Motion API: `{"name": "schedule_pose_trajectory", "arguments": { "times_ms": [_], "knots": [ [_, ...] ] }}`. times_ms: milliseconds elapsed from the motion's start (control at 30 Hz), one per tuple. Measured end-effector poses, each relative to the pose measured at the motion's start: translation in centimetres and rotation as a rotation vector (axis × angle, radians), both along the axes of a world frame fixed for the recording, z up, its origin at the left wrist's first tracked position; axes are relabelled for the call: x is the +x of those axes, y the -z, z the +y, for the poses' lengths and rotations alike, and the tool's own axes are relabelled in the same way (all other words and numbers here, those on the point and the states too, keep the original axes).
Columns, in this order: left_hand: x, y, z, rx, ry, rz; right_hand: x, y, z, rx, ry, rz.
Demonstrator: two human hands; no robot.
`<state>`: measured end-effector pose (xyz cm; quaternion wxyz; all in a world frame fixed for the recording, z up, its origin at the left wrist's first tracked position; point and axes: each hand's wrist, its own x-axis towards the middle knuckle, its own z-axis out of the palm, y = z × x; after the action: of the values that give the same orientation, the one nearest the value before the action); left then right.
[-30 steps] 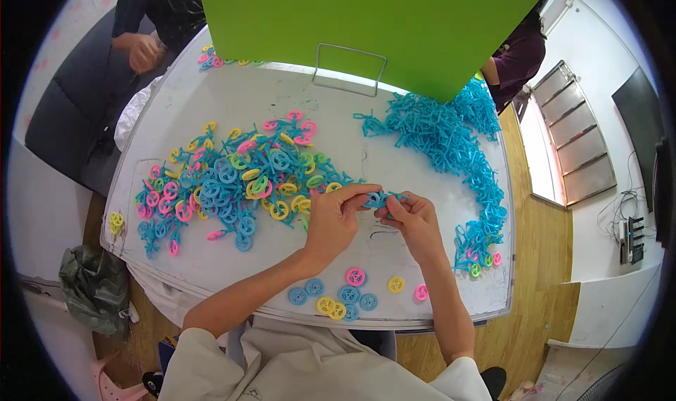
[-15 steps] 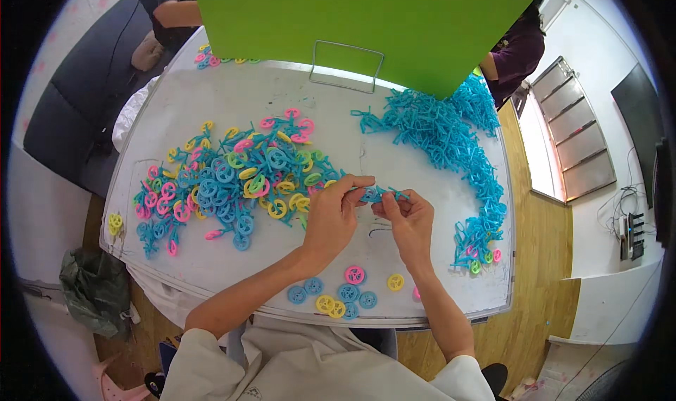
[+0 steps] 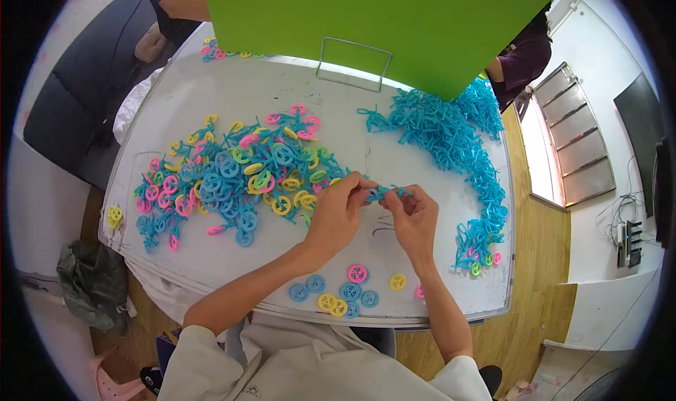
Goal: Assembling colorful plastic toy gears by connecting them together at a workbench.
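I see both hands meeting above the middle of the white desk (image 3: 211,260) — my left hand (image 3: 338,214) and right hand (image 3: 415,218) each pinch one end of a small blue plastic piece (image 3: 384,192), fingers closed narrowly on it. A heap of blue, pink and yellow wheels (image 3: 232,176) lies to the left, a pile of blue frames (image 3: 451,140) to the right — a few loose wheels (image 3: 341,295) sit near the desk's front edge.

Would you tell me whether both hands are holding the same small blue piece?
Yes, the left hand and right hand pinch the ends of one blue piece above the table.
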<state>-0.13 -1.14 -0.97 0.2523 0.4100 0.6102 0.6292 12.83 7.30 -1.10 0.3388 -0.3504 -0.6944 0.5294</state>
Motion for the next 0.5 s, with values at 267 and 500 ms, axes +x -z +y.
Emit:
{"name": "schedule_pose_trajectory", "arguments": {
  "times_ms": [267, 500],
  "knots": [
    [-0.4, -1.8, -0.8, 0.102, -0.116, 0.598, -0.6, -1.3, -0.5, -0.283, -0.087, 0.210],
    [-0.2, -5.7, -5.7, -0.127, 0.058, 0.643, 0.0, -1.2, 0.7, -0.401, 0.045, 0.493]
  ]
}}
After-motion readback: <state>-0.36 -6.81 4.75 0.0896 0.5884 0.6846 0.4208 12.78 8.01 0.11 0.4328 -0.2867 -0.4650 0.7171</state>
